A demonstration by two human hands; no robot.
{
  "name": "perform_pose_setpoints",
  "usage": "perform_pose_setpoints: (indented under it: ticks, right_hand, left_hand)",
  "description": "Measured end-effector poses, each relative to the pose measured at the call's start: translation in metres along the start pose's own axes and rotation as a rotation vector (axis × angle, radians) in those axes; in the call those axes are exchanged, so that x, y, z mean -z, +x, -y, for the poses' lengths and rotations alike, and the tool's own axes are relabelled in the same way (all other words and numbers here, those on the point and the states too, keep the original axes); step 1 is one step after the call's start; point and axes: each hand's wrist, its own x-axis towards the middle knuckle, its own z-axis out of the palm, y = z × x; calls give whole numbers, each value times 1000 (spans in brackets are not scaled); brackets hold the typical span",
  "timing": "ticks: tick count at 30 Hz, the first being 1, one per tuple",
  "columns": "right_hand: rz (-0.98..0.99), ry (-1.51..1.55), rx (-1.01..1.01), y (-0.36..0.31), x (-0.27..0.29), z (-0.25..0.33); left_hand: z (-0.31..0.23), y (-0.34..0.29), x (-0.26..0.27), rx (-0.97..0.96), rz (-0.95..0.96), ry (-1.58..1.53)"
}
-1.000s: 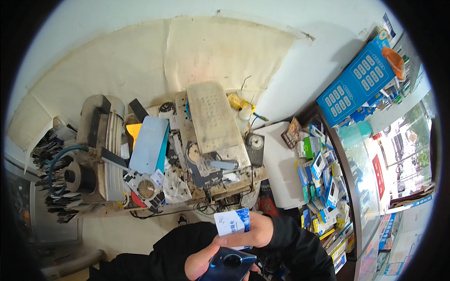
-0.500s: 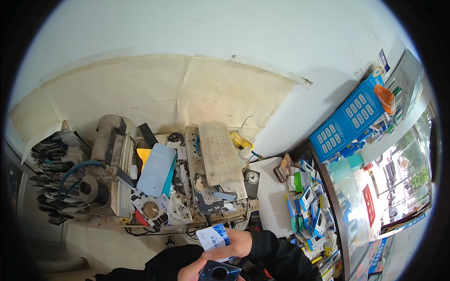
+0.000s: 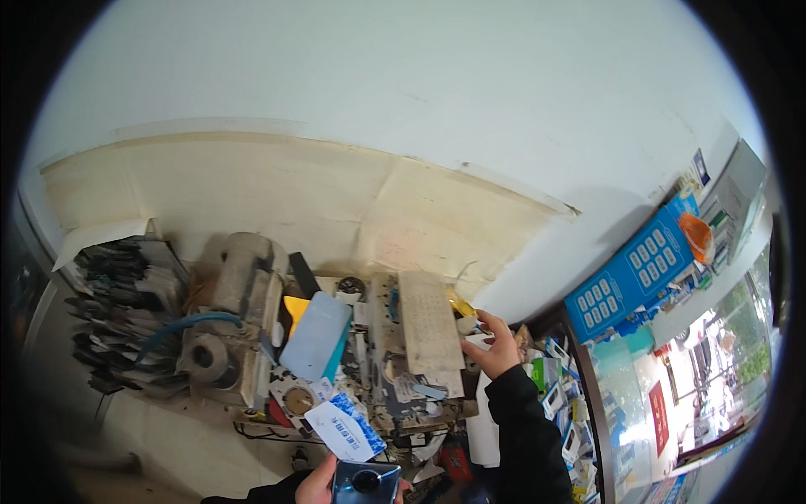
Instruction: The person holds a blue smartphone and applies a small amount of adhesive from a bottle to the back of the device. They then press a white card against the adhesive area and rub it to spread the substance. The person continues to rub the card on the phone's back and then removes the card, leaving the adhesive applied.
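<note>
My left hand (image 3: 316, 483) is at the lower middle, closed around a dark blue phone (image 3: 367, 482) with a round camera ring. A white and blue card (image 3: 344, 427) sticks out above the phone, its lower edge by my left thumb. My right hand (image 3: 497, 349) reaches over the bench's right side, thumb and index finger apart. Its fingertips are beside a small white bottle (image 3: 467, 324) and the edge of a worn, dusty board (image 3: 428, 323). Whether they touch the bottle, I cannot tell.
A dusty motor-like machine (image 3: 239, 311) with a blue hose stands left, beside stacked thin dark sheets (image 3: 126, 311). A grey-blue sheet (image 3: 316, 336) lies mid-bench. Several small boxed packages (image 3: 550, 395) fill the right, next to a glass case (image 3: 625, 403).
My right hand has let go of the card and phone and moved up and right to the bottle's side. The left hand keeps both, now lower left. The view has shifted.
</note>
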Motion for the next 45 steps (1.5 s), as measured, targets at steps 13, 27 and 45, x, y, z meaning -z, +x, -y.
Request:
perform_pose_setpoints:
  ticks: [13, 27, 45]
  right_hand:
    - [144, 571, -34, -63, 62, 114]
    - [548, 207, 168, -124, 84, 241]
    - [627, 136, 210, -117, 81, 269]
  left_hand:
    - [-7, -9, 18, -2, 139, -64]
    - [14, -21, -6, 21, -278, -125]
    - [12, -33, 11, -22, -271, -86]
